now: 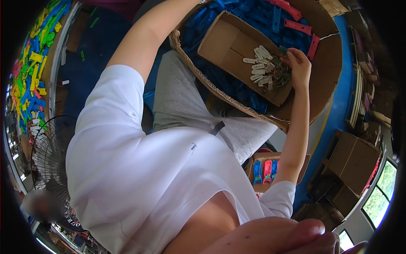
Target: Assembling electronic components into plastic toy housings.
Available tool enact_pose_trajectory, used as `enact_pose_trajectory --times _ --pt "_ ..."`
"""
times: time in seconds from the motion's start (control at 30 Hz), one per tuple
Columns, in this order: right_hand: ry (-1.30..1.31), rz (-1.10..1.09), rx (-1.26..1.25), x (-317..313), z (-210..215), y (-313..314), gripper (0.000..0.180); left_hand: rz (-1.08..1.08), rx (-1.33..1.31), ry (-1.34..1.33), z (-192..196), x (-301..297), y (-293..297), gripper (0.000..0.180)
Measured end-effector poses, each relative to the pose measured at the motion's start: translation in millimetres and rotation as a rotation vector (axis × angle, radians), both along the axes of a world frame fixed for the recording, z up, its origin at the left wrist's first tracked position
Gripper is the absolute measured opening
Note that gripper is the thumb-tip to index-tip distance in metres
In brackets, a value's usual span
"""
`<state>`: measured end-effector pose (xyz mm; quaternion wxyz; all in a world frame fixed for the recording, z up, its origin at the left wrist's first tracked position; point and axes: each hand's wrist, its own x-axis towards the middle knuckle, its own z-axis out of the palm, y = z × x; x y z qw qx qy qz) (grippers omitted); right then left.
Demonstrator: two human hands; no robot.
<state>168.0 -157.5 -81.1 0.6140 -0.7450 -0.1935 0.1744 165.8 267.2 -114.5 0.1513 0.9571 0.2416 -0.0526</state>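
Observation:
My right hand (299,70) reaches into a small cardboard box (230,36), its thumb and fingers pinched at the edge of a small green circuit board (282,50). Below the fingers lies a heap of white plastic tabs (259,67) tangled with thin wires (279,72) and more small green boards. That box rests inside a larger cardboard box (332,55) among many blue plastic parts (253,99). Of my left side only the arm shows, stretching up to the top edge, where the hand is cut off.
Red plastic pieces (298,27) lie along the large box's far side. Near my right elbow a small carton (250,163) holds blue and red parts. Colourful parts (36,70) cover a surface at left, near a black fan (48,156). Cardboard boxes (353,154) stand at right.

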Motion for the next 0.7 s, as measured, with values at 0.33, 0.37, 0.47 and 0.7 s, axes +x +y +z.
enact_pose_trajectory --times 0.33,0.37,0.47,0.7 --pt "0.211 0.112 0.626 -47.8 77.4 46.2 0.011 -0.331 0.222 -1.060 129.4 -107.2 -142.9 0.014" --pt "0.286 0.115 0.669 -64.2 92.7 56.7 0.010 -0.310 0.302 -1.098 130.4 -117.7 -154.5 0.014" --pt "0.338 0.233 0.917 -90.4 108.5 61.1 0.010 -0.402 0.483 -1.238 136.1 -144.6 -195.5 0.036" --pt "-0.024 0.132 0.852 -113.6 103.3 30.1 0.013 -0.579 -0.542 -1.408 139.0 -193.2 -245.9 0.035"
